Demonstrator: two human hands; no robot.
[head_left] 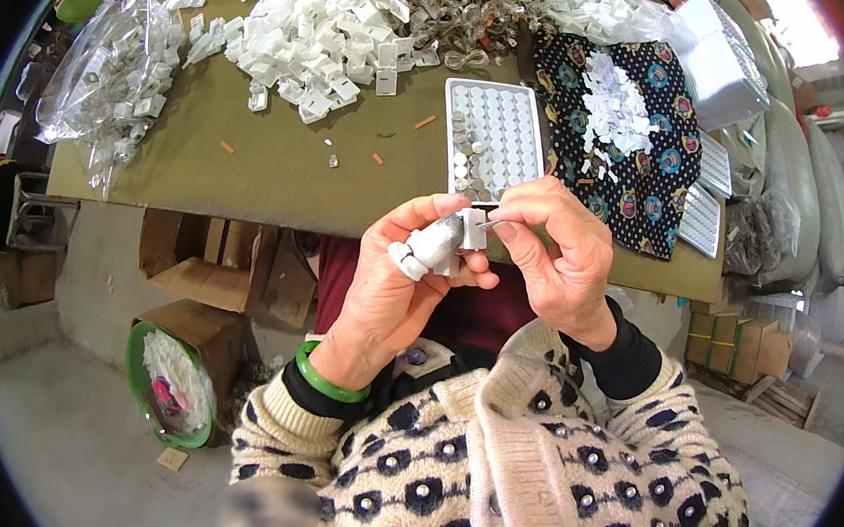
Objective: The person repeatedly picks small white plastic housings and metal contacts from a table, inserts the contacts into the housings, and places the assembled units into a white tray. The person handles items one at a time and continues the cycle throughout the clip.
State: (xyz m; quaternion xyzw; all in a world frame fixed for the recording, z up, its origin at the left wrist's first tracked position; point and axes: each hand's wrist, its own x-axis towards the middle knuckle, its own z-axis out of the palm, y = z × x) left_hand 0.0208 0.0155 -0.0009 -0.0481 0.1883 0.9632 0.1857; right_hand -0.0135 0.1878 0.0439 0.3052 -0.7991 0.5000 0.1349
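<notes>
The left hand [394, 291] grips a small white plastic clip part [438, 246] above the lap; the right hand [562, 251] pinches a thin metal piece [489, 224] against it. Beyond, a white compartmented plastic tray [525, 104] lies on the olive table [202, 152], then a heap of white plastic clips [321, 26].

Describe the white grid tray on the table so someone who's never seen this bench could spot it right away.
Start at the olive-green table with its heap of white plastic clips. Near the table's front edge, just beyond the left hand and right hand, lies the white grid tray, beside a black patterned cloth. Unlike the loose clips, it is one flat rectangle of neat round pockets.
</notes>
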